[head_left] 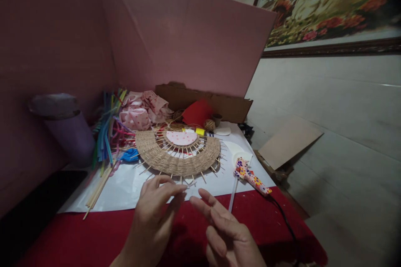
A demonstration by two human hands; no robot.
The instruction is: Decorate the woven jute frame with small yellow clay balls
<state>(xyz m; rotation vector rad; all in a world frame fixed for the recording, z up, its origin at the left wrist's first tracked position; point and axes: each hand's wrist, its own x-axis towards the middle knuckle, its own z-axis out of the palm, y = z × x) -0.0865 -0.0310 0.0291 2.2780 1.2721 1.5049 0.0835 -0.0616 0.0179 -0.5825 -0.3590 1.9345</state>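
My left hand [159, 208] is at the front of the table with thumb and fingertips pressed together. Whatever may be between them is too small to make out. Just to its right, my right hand [228, 229] has its fingers partly curled and apart, with nothing visible in them. Beyond both hands lies a woven half-ring of tan cord on thin sticks [178, 163], its stick ends poking out around the rim. At its centre is a pink dotted half-round piece [181, 137]. A flower-patterned glue gun [250, 175] rests to the right, a clear glue stick beside it.
Pipe cleaners [106, 129], wooden sticks [100, 185] and a blue item [130, 155] lie left, near a purple bin [69, 133]. Pink cloth [144, 110], red sheet [197, 112] and cardboard [232, 108] stand behind. White paper [115, 200] covers part of the red tablecloth [106, 233].
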